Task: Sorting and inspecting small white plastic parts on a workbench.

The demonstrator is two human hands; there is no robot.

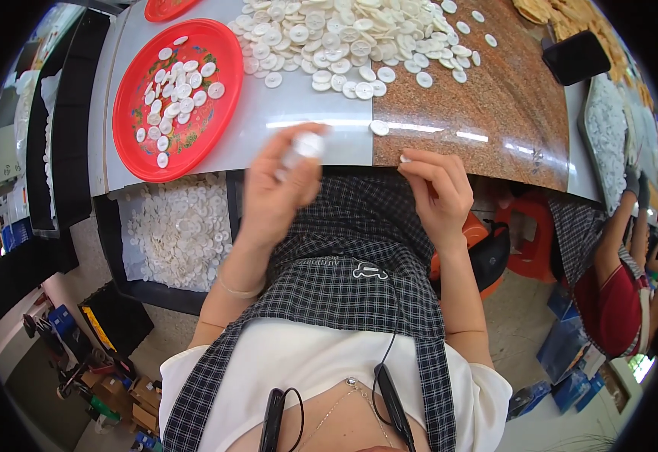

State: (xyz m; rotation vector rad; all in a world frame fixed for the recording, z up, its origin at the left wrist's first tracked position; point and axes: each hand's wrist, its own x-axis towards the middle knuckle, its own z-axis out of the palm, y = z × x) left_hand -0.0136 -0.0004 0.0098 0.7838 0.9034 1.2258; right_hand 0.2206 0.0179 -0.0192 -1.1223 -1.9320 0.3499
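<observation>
My left hand (280, 184) is just off the table's front edge, a little blurred, with its fingers closed on a white round plastic disc (309, 145). My right hand (440, 192) is at the same edge farther right. Its thumb and forefinger are pinched together, and a small white bit shows at their tips, too little of it to name. Between the hands, a single white disc lies flat on the tabletop near the edge. Beyond them spreads a large heap of similar white discs (321, 41). Several more discs lie on a red patterned tray (125, 120) at the left.
Under the table at left, a dark bin (110, 252) holds many small white pieces. A black phone-like device (576, 59) stands at the back right. Red stools (532, 237) are below the table. Farther right, a gloved person works by a tray of white pieces (604, 143).
</observation>
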